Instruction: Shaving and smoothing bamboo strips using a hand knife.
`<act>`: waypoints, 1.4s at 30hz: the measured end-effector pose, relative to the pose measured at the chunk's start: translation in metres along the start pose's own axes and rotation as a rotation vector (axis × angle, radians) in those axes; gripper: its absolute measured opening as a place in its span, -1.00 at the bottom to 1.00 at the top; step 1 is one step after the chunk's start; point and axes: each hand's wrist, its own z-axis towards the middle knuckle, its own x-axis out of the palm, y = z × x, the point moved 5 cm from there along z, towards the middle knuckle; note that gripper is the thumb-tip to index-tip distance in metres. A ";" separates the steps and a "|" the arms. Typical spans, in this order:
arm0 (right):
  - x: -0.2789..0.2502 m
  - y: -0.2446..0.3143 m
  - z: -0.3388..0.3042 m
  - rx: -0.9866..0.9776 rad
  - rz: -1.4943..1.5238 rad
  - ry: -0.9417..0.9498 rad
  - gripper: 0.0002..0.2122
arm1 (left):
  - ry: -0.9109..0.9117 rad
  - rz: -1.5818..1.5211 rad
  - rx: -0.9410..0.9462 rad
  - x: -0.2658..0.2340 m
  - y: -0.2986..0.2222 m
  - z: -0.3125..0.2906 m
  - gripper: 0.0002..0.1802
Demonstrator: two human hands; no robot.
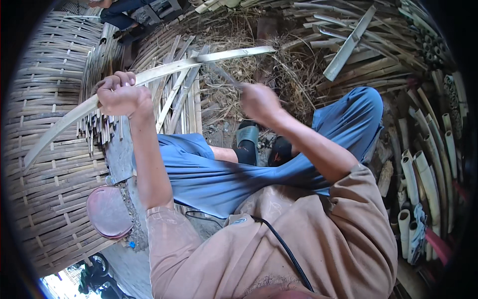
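My left hand [122, 94] is closed around a long, pale split-bamboo strip [169, 69], which slants up to the right across the view and bends down at its left end. In my right hand [261, 105], slightly blurred, is a knife; its grey blade [224, 74] points up and left and meets the strip right of my left hand. The knife's handle is hidden in my fist. Below both hands, blue cloth [224, 179] covers my spread knees.
Fibrous shavings [234, 55] cover the ground ahead. Woven bamboo [55, 149] lines the left, beside a bundle of thin strips [97, 74]. Split bamboo [351, 45] lies far right; hollow bamboo poles [423, 174] stand nearer. A round pinkish object [109, 212] sits left. Another person's leg [119, 15] shows top left.
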 end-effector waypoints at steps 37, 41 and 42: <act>0.020 -0.096 0.046 0.270 0.147 0.020 -0.72 | 0.267 -0.135 -0.086 0.050 0.002 0.020 -0.23; -0.005 0.047 0.032 -0.120 0.177 -0.175 -0.84 | 0.321 -0.091 -0.017 0.070 -0.004 0.005 -0.23; -0.013 0.066 0.022 -0.316 0.148 -0.288 -0.85 | 0.352 -0.068 -0.029 0.072 -0.003 0.001 -0.23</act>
